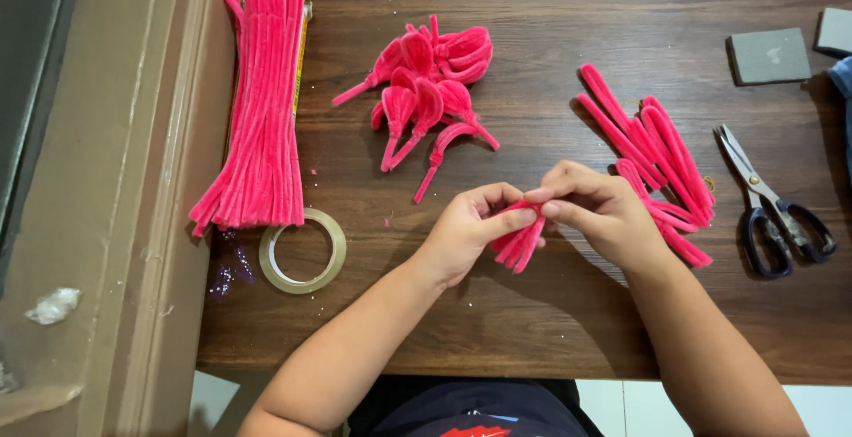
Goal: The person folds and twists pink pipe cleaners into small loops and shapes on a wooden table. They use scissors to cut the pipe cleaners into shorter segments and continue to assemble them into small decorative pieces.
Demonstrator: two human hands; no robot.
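Both hands meet over the middle of the dark wooden counter [550, 330], and between them is a small folded bunch of pink pipe cleaners [517, 240]. The left hand [466, 235] is closed around the upper part of the bunch, and the right hand [596, 209] pinches its top with the fingertips, so the two hands touch each other there. The step in hand seems to be the shaping of one more petal-like loop; whether the top is being twisted or only pressed I cannot tell, because the fingers hide it. The next move would need a firm pinch and a tight turn at the top. The finished pink loops [429, 91] lie behind, bent pieces [652, 153] to the right beside the scissors [774, 206], and straight pipe cleaners [260, 100] with a tape roll [303, 251] to the left.
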